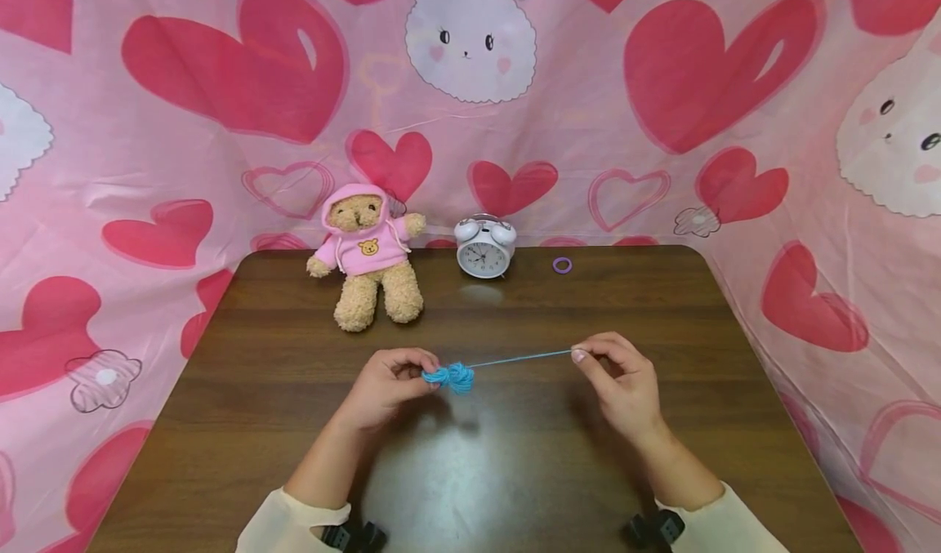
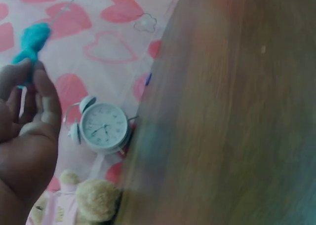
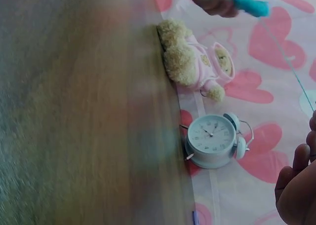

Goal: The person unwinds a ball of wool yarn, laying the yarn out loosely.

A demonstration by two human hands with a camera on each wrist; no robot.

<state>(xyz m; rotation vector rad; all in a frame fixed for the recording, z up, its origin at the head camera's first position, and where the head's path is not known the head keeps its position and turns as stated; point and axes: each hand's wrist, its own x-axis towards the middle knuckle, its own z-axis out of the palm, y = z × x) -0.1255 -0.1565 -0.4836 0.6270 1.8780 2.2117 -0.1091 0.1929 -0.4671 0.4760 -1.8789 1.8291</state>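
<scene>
A small bundle of bright blue yarn (image 1: 459,377), gathered at its middle like a bow, is pinched at its left end by my left hand (image 1: 390,385). From the bundle a single strand runs taut to the right. Its far end is pinched between thumb and fingertips of my right hand (image 1: 625,381). Both hands are raised over the table, with shadows beneath them. In the left wrist view the yarn bundle (image 2: 35,40) stands above the thumb and fingers. The right wrist view shows the right hand (image 3: 298,180) only in part, at the frame's edge.
On the brown wooden table (image 1: 515,455), a teddy bear (image 1: 371,251) in a pink hoodie sits at the back left. A white twin-bell alarm clock (image 1: 485,251) stands beside it. Further right lies a purple ring (image 1: 562,265). Pink heart-patterned cloth (image 1: 551,128) surrounds the table.
</scene>
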